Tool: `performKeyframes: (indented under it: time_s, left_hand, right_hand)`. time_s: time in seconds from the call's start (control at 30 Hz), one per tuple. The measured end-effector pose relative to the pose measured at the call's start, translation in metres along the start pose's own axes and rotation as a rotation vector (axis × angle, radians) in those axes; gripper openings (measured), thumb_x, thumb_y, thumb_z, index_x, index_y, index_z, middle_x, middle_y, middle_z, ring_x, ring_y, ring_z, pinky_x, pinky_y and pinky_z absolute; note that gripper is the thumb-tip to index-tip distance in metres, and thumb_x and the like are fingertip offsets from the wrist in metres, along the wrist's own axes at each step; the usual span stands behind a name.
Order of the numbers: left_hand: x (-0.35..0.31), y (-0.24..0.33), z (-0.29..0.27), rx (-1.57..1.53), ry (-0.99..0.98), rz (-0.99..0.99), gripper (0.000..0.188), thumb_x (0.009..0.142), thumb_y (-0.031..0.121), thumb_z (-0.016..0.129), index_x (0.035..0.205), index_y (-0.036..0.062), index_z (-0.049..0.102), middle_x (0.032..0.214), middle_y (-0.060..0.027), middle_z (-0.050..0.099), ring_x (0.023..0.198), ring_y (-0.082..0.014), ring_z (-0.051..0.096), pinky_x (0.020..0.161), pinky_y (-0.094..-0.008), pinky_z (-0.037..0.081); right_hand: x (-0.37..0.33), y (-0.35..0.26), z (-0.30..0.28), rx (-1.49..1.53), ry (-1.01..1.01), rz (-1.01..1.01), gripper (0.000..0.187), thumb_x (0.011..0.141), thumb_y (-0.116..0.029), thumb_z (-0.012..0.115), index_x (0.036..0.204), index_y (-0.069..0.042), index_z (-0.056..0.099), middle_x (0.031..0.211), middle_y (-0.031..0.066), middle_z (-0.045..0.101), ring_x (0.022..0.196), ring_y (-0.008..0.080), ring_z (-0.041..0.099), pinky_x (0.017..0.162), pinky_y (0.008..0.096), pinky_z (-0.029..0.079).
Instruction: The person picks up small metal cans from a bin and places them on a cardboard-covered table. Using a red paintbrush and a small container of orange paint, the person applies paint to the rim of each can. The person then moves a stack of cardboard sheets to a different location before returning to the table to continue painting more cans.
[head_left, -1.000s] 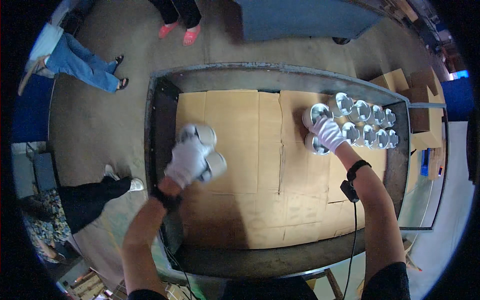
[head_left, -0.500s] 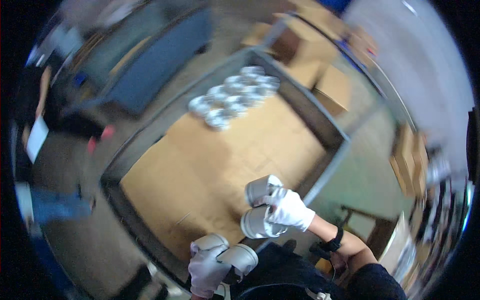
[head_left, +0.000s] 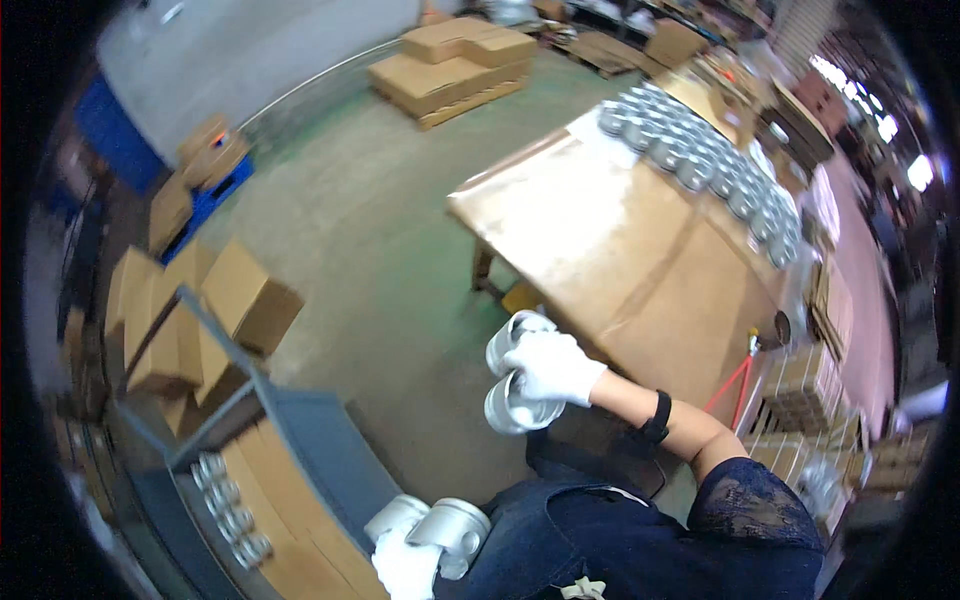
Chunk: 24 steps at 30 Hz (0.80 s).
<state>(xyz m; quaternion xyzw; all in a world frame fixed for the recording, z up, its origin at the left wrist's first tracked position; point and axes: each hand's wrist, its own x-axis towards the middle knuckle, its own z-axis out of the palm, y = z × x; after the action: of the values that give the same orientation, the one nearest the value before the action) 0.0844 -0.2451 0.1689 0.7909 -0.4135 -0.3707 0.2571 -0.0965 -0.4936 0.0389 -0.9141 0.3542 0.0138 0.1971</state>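
My left hand (head_left: pixel 408 566), in a white glove, is closed on two silver metal pistons (head_left: pixel 452 526) held side by side; a round pin hole shows in the side of one. My right hand (head_left: pixel 556 367), also gloved in white, grips two more pistons (head_left: pixel 512 410) by their rims, one beyond the other, with their hollow ends partly covered by the fingers. These hang over the floor, just off the near left edge of a brown-covered table (head_left: pixel 640 270). At its far side stand many similar pistons (head_left: pixel 695 172) in close rows.
A grey metal bin (head_left: pixel 330 470) lined with cardboard lies at lower left, with several pistons (head_left: pixel 230 510) inside. Cardboard boxes (head_left: pixel 180 330) stand beyond it. Flat cartons (head_left: pixel 455 65) are stacked on the far floor. A red-handled tool (head_left: pixel 742 375) is at the table's right.
My view has swung right, from over the bin to the table; the bin is now at lower left. Both hands still hold their pistons and have come away from the bin.
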Motion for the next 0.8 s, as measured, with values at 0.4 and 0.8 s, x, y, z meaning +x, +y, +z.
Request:
performKeyframes:
  time_s: [0.4,0.8]
  left_hand:
    - [0.289,0.168,0.222,0.814,-0.234,1.036,0.017,0.075,0.014,0.062,0.087,0.0170,0.073,0.080,-0.0120,0.067,0.076,-0.0321,0.067,0.065,-0.0433,0.055]
    - [0.380,0.214,0.337,0.575,0.005,1.266,0.015,0.074,0.018,0.063,0.085,0.0134,0.073,0.081,-0.0110,0.065,0.079,-0.0313,0.065,0.065,-0.0429,0.052]
  right_hand:
    - [-0.075,0.309,-0.072,-0.243,0.155,0.505,0.022,0.070,-0.017,0.066,0.091,-0.016,0.073,0.086,0.0162,0.068,0.085,0.0335,0.068,0.071,0.0444,0.056]
    - [-0.075,0.251,-0.137,0.245,0.599,0.383,0.033,0.079,-0.007,0.069,0.112,-0.005,0.069,0.110,0.0152,0.068,0.098,0.0273,0.066,0.086,0.0358,0.052]
